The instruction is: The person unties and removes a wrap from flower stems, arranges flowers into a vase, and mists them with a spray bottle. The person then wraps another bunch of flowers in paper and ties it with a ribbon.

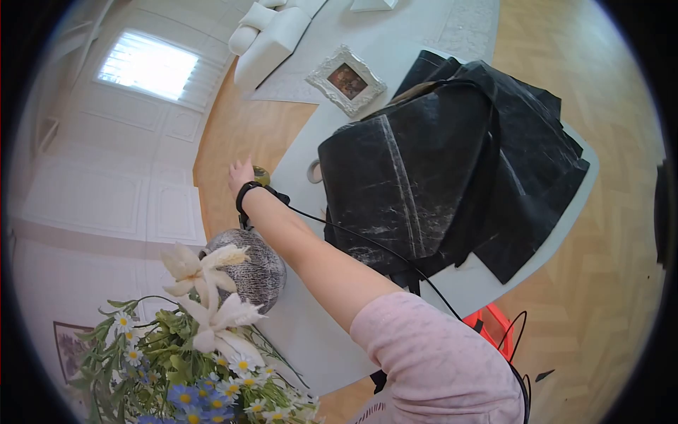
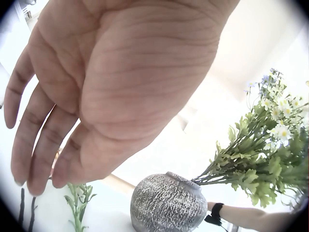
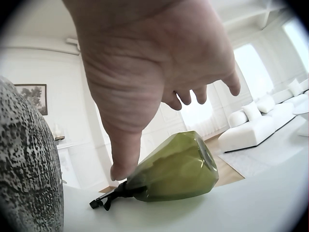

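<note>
My right hand [image 1: 242,175] reaches across the white table [image 1: 311,346] to a green, faceted spray bottle [image 3: 176,169] with a black spray head. The bottle lies on its side. In the right wrist view the hand spreads over it, thumb pointing down by the bottle's neck and the other fingers extended beyond it. A rough grey-and-white round vase [image 1: 258,275] stands close to this hand. Only the left wrist view has my left hand [image 2: 111,87], its palm showing and fingers loosely extended, holding nothing. Green leafy stems [image 2: 77,203] show below its fingers.
A large black leather-like item [image 1: 424,169] with white creases covers much of the table. An ornate white picture frame [image 1: 347,81] lies beside it. Daisies and blue flowers [image 1: 191,396] fill the near left. A black cable [image 1: 360,237] crosses toward the red object [image 1: 494,325].
</note>
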The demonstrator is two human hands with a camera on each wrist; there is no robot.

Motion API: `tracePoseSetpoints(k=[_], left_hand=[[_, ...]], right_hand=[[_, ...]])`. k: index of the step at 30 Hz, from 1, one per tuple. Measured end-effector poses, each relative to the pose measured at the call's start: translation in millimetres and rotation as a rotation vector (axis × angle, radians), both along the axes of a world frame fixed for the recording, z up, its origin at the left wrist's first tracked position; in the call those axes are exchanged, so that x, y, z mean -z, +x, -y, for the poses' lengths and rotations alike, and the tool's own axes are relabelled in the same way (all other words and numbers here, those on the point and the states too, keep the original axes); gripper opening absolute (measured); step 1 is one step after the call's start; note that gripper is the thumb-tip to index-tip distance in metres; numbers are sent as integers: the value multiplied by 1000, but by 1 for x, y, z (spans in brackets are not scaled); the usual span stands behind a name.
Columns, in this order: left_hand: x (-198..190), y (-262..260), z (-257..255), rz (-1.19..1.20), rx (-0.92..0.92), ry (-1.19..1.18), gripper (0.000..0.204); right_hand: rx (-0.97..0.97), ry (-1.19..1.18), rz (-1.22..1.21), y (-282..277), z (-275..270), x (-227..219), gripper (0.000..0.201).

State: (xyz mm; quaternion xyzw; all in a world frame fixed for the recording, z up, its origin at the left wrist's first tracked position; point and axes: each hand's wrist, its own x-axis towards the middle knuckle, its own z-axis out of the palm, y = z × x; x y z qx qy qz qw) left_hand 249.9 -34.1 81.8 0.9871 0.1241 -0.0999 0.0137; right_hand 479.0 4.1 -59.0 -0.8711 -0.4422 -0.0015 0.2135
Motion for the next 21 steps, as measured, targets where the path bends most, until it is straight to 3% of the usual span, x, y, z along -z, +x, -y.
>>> tracePoseSetpoints(k=[5,11,15,21], left_hand=[[-14,-12,-16,55,-21,33,32],[-33,-18,-38,123,-28,79,32],[-47,-26,-47,163,-36,119,32],[-38,-17,-52,176,11,86,32]], right_hand=[[-55,44,63,-9,-32,13,37],[-105,-190,182,-6,-52,18,38],[-65,-179,244,-7,-85,36,39],[-135,-661,142,-12,-95,46,39]])
